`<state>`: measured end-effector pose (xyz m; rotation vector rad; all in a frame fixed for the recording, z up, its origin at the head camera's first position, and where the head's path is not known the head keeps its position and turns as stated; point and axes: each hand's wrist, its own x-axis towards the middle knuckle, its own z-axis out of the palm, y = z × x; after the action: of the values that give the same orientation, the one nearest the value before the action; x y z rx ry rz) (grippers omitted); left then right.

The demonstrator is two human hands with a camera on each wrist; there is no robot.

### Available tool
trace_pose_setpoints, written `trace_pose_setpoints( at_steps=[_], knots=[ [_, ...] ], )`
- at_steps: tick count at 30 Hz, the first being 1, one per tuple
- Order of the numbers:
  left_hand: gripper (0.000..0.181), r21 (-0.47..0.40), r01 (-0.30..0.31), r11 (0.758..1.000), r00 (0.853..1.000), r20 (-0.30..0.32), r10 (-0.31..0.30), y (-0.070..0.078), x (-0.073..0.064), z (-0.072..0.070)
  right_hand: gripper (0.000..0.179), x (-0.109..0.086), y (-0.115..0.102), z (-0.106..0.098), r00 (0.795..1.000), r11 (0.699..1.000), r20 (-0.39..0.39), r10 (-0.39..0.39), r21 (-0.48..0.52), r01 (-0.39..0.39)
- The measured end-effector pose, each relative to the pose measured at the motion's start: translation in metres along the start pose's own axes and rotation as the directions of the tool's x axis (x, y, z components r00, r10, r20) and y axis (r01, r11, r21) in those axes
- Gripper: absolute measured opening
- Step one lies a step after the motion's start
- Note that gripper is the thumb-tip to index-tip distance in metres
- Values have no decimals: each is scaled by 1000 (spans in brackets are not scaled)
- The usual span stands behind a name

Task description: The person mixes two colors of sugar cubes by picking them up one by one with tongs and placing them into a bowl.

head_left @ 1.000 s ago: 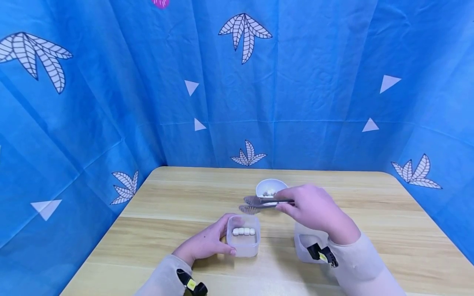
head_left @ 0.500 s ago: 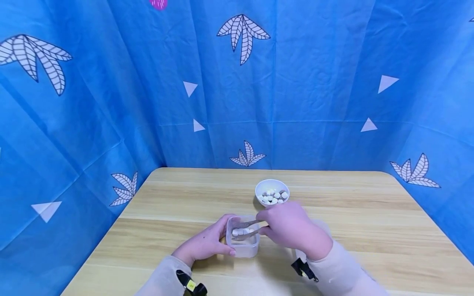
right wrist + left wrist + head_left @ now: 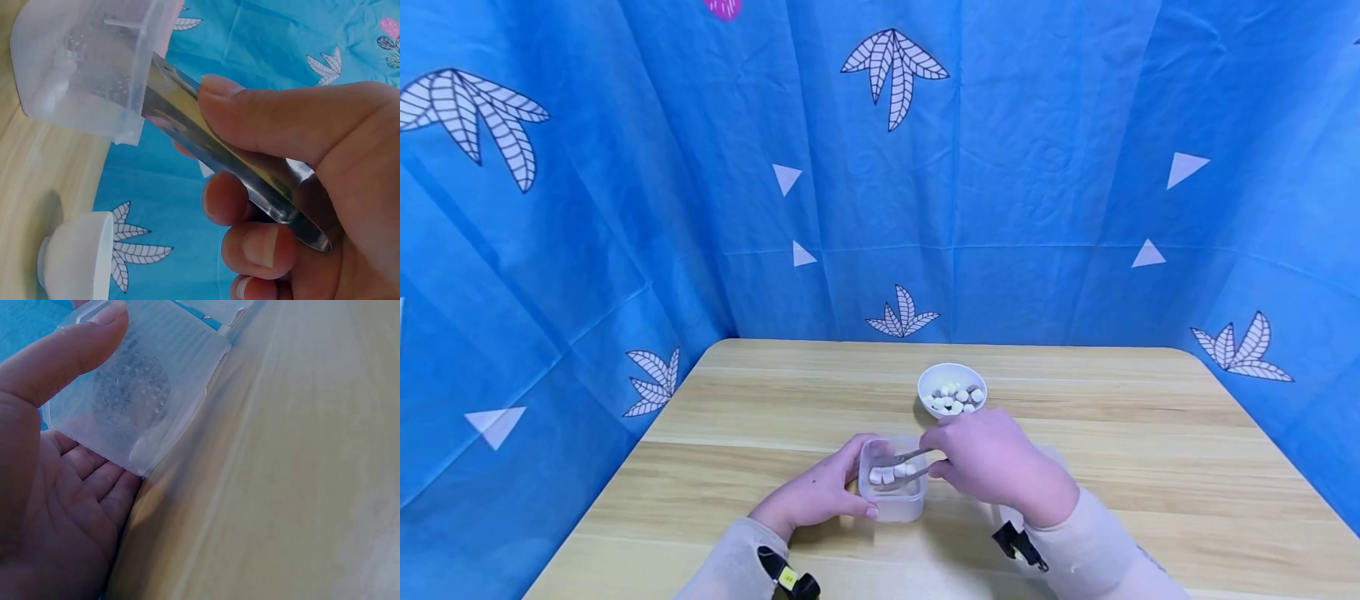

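Observation:
My left hand (image 3: 820,496) grips a clear square plastic container (image 3: 898,510) from its left side, thumb at the front and fingers round the back. In the left wrist view the perforated tong ends show blurred through the container wall (image 3: 181,344). My right hand (image 3: 996,462) pinches metal tongs (image 3: 206,134) between thumb and fingers. Both tong arms reach down inside the container, standing apart on either side of a row of small white marshmallow-like pieces (image 3: 888,476). Two pieces on the left sit slightly nearer the front than those on the right.
Behind the right hand stands a white bowl (image 3: 951,374) holding several similar white pieces and some brownish ones. A second clear container (image 3: 1009,515) is mostly hidden under the right forearm. Blue patterned cloth (image 3: 1037,167) hangs around the wooden table (image 3: 805,392).
My right hand has brought the tongs from beside the bowl down and left into the container. The row of white pieces, straight before, is now uneven. My left hand keeps its place.

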<state>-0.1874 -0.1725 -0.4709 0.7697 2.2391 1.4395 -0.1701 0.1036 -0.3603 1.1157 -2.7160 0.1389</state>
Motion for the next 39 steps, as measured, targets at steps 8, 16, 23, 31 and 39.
trace_pose_setpoints(
  at_steps=[8,16,23,31,39],
  knots=[
    [85,-3,-33,999,999,10,33,0,0,-2,15,-2,0,-5,1000,999,-5,-15,34,16],
    [84,-1,-42,999,999,10,42,2,1,-2,14,-2,-2,-8,998,997,-3,-58,49,58],
    [83,-4,-21,1000,1000,6,21,3,1,-2,17,-2,-1,-8,998,998,-1,-56,40,56],
    [86,-15,-9,1000,1000,5,9,3,0,-2,5,-6,9,-23,998,992,-32,-51,112,55],
    [87,-29,-19,999,1000,8,19,0,2,-2,10,-9,27,-31,987,990,-148,-55,123,74]
  ],
)
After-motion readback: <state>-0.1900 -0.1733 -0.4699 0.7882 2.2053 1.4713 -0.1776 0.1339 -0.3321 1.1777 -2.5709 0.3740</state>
